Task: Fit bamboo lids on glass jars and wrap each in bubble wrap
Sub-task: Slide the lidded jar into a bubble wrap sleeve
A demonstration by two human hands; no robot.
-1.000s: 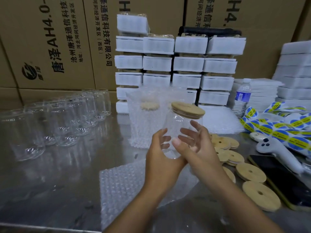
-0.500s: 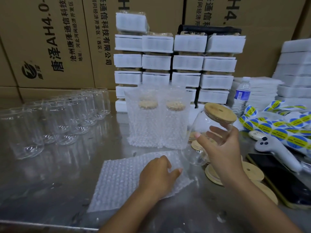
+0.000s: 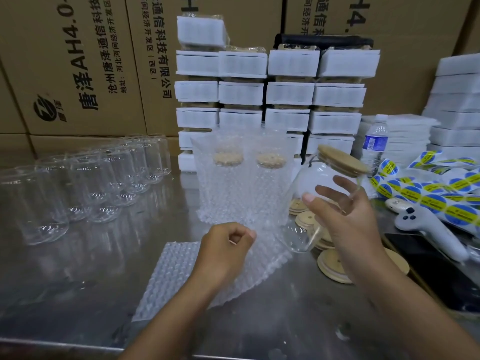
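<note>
My right hand (image 3: 345, 224) holds a clear glass jar (image 3: 309, 203) tilted to the right above the table, with a bamboo lid (image 3: 342, 161) on its mouth. My left hand (image 3: 223, 253) pinches the far edge of a flat bubble wrap sheet (image 3: 179, 276) lying on the steel table (image 3: 78, 294). Two wrapped jars (image 3: 244, 183) with lids stand behind the sheet. Loose bamboo lids (image 3: 335, 266) lie under my right hand. Several bare glass jars (image 3: 85, 183) stand at the left.
Stacks of white foam-packed boxes (image 3: 272, 92) and brown cartons (image 3: 72, 63) line the back. A water bottle (image 3: 374, 141), label rolls (image 3: 428, 193), a white handheld device (image 3: 428, 227) and a black phone (image 3: 441, 271) crowd the right side.
My right hand carried the lidded jar to the right and tilted it. My left hand let go of the jar, dropped to the bubble wrap sheet and now pinches its edge.
</note>
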